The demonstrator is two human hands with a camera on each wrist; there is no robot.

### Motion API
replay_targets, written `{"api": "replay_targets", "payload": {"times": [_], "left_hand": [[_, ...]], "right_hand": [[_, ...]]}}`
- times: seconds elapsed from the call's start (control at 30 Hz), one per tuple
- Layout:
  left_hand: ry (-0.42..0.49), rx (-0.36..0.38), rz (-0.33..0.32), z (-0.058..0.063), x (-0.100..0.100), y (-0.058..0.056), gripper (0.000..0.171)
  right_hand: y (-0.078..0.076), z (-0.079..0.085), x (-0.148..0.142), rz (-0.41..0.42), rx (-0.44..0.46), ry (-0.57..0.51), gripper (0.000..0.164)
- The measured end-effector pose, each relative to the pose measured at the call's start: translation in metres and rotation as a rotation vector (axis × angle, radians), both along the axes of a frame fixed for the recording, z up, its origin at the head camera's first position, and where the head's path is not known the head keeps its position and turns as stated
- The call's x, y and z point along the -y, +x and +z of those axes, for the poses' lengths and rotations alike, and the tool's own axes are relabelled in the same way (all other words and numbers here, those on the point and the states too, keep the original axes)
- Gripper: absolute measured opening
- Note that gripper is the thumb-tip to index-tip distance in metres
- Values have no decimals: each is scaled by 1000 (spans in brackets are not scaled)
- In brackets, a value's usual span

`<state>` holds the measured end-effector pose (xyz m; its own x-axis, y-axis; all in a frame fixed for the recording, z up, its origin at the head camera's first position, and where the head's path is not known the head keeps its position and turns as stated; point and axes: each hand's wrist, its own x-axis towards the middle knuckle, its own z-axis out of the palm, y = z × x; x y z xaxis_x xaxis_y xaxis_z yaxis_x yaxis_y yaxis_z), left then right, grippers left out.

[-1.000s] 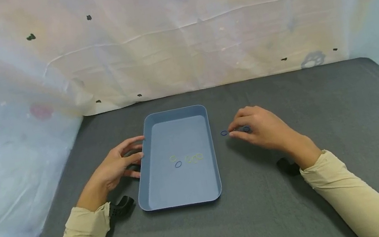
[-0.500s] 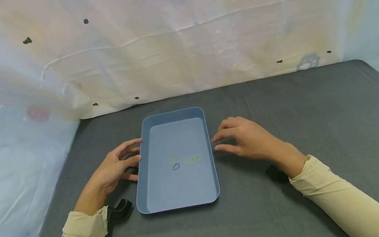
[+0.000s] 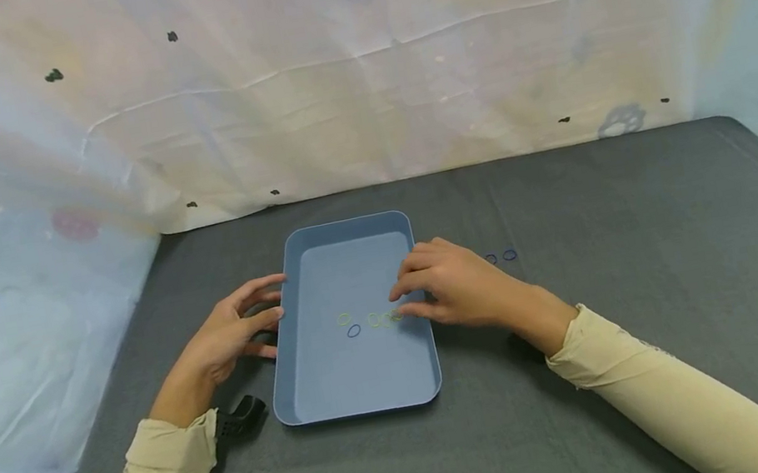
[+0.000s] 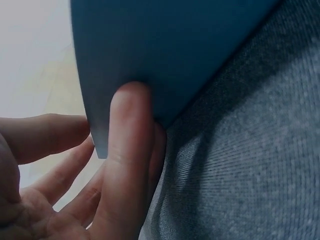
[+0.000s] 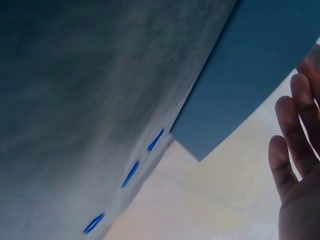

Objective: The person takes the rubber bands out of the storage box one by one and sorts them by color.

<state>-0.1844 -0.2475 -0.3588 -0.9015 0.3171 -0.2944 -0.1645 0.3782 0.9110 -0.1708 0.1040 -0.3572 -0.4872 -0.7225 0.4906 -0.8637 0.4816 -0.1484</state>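
Note:
A blue-grey rectangular tray lies on the table. In it are several thin yellow rings and one blue ring. My left hand touches the tray's left side; its thumb lies against the outer wall in the left wrist view. Over the tray's right rim reaches my right hand, thumb and forefinger apart, close to the rightmost yellow ring. No held thing shows there, though the fingertips are out of the right wrist view. Right of the tray, blue rings lie on the table.
Dark grey cloth covers the table. Three blue rings lie on it beside the tray in the right wrist view, including the nearest ring. A pale patterned curtain hangs behind the table and at both sides.
My right hand has moved left from the blue rings on the table to above the tray's right side, uncovering rings behind it. The left hand stays at the tray.

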Motion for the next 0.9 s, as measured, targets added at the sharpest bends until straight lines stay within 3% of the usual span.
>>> {"api": "replay_targets", "payload": {"times": [0.47, 0.9], "left_hand": [[-5, -5, 19, 0, -2, 0, 61], [-1, -8, 8, -3, -7, 0, 59]], "right_hand": [[-5, -3, 38, 20, 93, 161, 12], [-11, -5, 59, -24, 218, 187, 13]]}}
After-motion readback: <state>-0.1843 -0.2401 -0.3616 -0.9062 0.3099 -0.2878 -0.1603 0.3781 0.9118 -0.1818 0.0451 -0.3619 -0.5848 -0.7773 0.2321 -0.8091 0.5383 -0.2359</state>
